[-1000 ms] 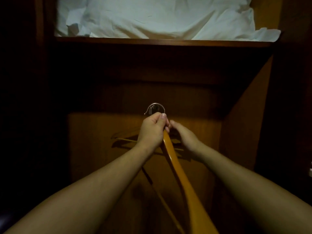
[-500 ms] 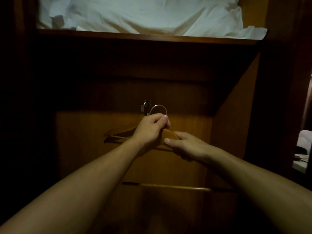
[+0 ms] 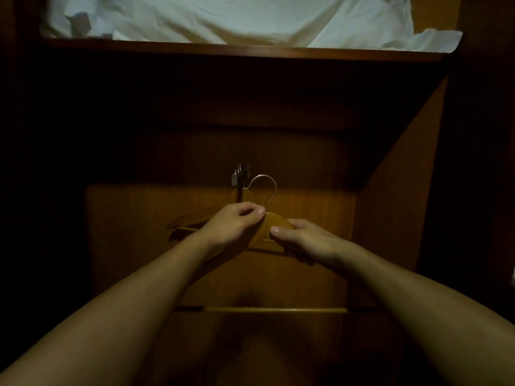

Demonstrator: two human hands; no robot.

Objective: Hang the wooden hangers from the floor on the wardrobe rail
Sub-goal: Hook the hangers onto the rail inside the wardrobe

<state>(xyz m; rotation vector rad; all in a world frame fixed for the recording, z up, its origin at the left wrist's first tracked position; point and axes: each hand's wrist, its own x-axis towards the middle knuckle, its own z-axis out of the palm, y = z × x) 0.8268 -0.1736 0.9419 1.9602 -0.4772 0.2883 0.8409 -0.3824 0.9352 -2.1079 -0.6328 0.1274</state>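
In the dark wardrobe I hold a wooden hanger (image 3: 278,222) upright by its top, its metal hook (image 3: 263,185) pointing up. My left hand (image 3: 234,227) pinches the neck just under the hook. My right hand (image 3: 303,240) grips the hanger's right shoulder. The hook's tip sits just right of a small metal rail fitting (image 3: 239,176) on the back wall. A second wooden hanger (image 3: 189,222) hangs behind my left hand, partly hidden. The held hanger's arms are mostly covered by my hands and wrists.
A wooden shelf (image 3: 250,50) runs across above, loaded with white bedding (image 3: 237,18). The wardrobe's right side wall (image 3: 398,196) slants in close. A pale horizontal wooden bar (image 3: 276,310) shows lower down between my forearms. The left side is too dark to read.
The hanger has turned from edge-on, pointing toward me, to facing me. My right hand moved from its top to its right shoulder. The hook now stands clear beside the fitting.
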